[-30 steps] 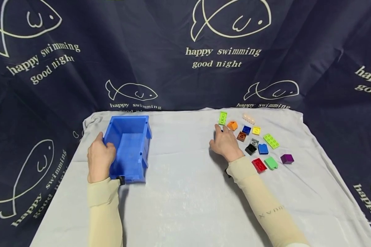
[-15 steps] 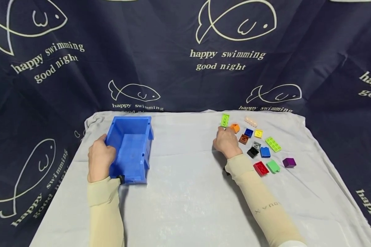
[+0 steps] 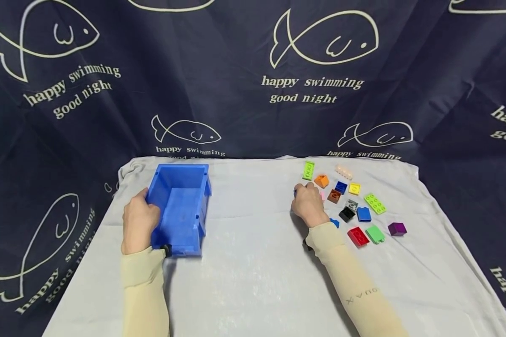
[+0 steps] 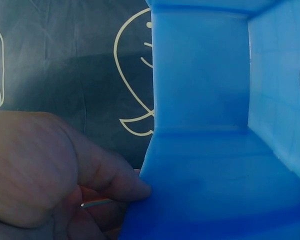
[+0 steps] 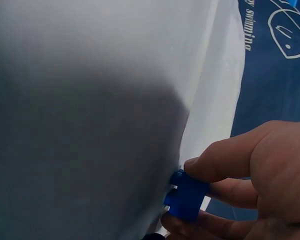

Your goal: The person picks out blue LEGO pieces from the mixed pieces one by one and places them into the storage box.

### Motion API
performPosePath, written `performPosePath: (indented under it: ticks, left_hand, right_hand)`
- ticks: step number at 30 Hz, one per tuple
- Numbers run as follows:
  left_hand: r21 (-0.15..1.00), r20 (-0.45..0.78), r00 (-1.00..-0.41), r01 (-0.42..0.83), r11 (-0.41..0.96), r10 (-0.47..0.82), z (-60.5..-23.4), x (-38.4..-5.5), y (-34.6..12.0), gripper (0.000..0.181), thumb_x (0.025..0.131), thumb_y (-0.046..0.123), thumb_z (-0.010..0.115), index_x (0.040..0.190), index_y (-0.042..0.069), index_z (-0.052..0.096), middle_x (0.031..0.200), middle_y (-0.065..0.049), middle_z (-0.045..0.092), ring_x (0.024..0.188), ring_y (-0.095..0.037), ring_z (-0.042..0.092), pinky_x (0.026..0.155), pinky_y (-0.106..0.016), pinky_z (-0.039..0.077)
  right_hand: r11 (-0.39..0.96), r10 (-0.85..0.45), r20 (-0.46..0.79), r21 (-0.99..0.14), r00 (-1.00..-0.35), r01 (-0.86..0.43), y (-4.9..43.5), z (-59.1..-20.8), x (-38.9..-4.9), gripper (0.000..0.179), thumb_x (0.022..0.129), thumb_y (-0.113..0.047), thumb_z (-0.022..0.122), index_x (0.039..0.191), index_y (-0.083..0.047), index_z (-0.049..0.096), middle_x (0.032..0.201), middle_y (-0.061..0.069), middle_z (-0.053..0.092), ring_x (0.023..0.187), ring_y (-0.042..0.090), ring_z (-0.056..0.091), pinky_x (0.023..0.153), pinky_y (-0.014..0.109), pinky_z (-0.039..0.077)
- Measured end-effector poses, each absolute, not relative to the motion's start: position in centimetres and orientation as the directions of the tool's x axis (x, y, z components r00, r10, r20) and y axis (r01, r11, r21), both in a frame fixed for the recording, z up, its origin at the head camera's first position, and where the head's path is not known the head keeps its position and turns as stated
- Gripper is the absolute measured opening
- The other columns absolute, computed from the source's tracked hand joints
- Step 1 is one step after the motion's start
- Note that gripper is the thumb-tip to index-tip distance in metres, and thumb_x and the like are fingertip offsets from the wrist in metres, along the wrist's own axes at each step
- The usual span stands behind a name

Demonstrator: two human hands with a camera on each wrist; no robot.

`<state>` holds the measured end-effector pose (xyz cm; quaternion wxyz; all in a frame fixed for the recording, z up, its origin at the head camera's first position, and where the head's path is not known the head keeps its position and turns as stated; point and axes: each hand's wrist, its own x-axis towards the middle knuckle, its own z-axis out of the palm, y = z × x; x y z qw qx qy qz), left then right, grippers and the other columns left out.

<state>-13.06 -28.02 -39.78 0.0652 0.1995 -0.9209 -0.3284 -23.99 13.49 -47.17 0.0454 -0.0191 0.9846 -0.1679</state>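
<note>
My left hand (image 3: 140,220) grips the left wall of a deep blue plastic bin (image 3: 199,210). In the left wrist view its thumb lies over the wall's edge, with the fingers mostly hidden behind it. My right hand (image 3: 308,205) pinches a small blue toy brick (image 5: 188,197) between thumb and fingers, low over the white cloth; the brick's studs show in the right wrist view. A pink brick (image 3: 322,195) peeks out beside this hand. Another blue brick (image 3: 334,223) is partly covered by the sleeve. Beyond the fingers lie a lime brick (image 3: 308,170) and an orange brick (image 3: 322,181).
Several loose bricks are scattered to the right, among them a brown one (image 3: 334,195), a black one (image 3: 347,214), a red one (image 3: 358,237) and a purple one (image 3: 397,229). A dark fish-print curtain (image 3: 244,93) hangs behind the cloth-covered table (image 3: 244,281).
My right hand has closed on the blue brick and drawn back slightly from the lime brick, uncovering the pink one. The left hand stays on the bin. The head view has tilted up a little.
</note>
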Motion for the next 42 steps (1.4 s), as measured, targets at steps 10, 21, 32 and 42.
performPosePath:
  ticks: [10,21,32,42]
  left_hand:
    - [0.624,-0.021,-0.910,-0.336,0.706,-0.414,-39.7,-13.0,-28.1,0.068,0.087,0.002,0.034,0.154,-0.005,0.042,0.148,-0.035,0.049,0.129,-0.058,0.050,0.105,-0.068,0.042]
    - [0.618,-0.018,-0.903,-0.347,0.705,-0.428,-39.8,-12.8,-28.2,0.067,0.088,0.003,0.035,0.154,-0.005,0.043,0.147,-0.035,0.050,0.130,-0.058,0.049,0.105,-0.067,0.041]
    - [0.622,-0.019,-0.900,-0.351,0.700,-0.435,-40.0,-12.8,-28.3,0.067,0.088,0.004,0.036,0.154,-0.002,0.044,0.146,-0.035,0.050,0.128,-0.058,0.051,0.104,-0.067,0.042]
    - [0.633,-0.002,-0.906,-0.329,0.701,-0.423,-40.0,-13.0,-28.2,0.067,0.088,0.004,0.035,0.154,-0.002,0.045,0.147,-0.034,0.051,0.129,-0.056,0.052,0.104,-0.067,0.043]
  right_hand:
    - [0.929,-0.088,-0.030,-0.364,-0.996,-0.071,12.8,-47.3,-22.9,0.046,0.090,-0.006,0.066,0.136,-0.001,0.064,0.123,0.029,0.057,0.109,0.042,0.057,0.094,0.055,0.051]
    - [0.893,-0.110,0.011,-0.438,-0.994,-0.104,11.4,-46.3,-21.9,0.046,0.092,-0.010,0.067,0.137,-0.004,0.064,0.125,0.026,0.058,0.112,0.040,0.059,0.098,0.053,0.051]
    - [0.864,-0.126,0.045,-0.486,-0.991,-0.132,10.7,-46.3,-21.2,0.044,0.092,-0.012,0.068,0.135,-0.006,0.066,0.124,0.025,0.060,0.113,0.041,0.061,0.098,0.055,0.051]
    - [0.831,-0.154,0.085,-0.528,-0.984,-0.175,10.0,-45.5,-20.5,0.043,0.092,-0.013,0.068,0.135,-0.007,0.066,0.125,0.023,0.060,0.115,0.039,0.062,0.099,0.053,0.052]
